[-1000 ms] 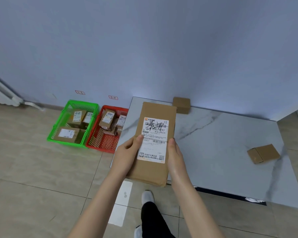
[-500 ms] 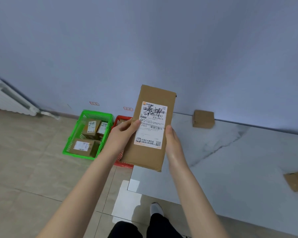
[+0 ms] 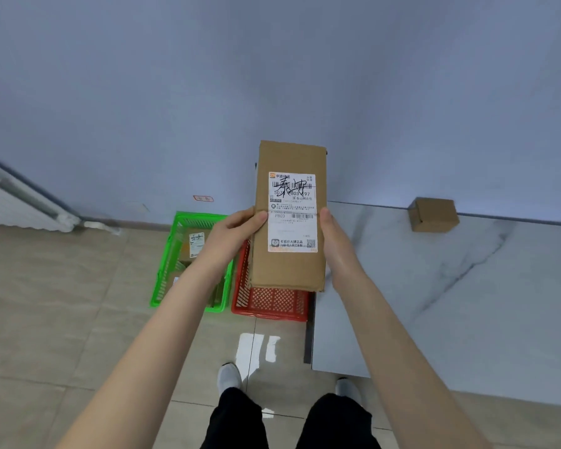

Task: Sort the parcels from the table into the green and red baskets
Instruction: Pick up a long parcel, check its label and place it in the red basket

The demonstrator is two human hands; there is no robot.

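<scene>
Left hand (image 3: 237, 233) and right hand (image 3: 336, 243) clasped around the long sides of a parcel (image 3: 289, 218), label facing up, held in the air between them. Just below the hands, a red basket (image 3: 269, 303); beside it, under the left forearm, a green basket (image 3: 172, 264) with parcels inside. Right of the right hand, the tabletop (image 3: 450, 303), with a small box (image 3: 433, 215) at its far edge.
</scene>
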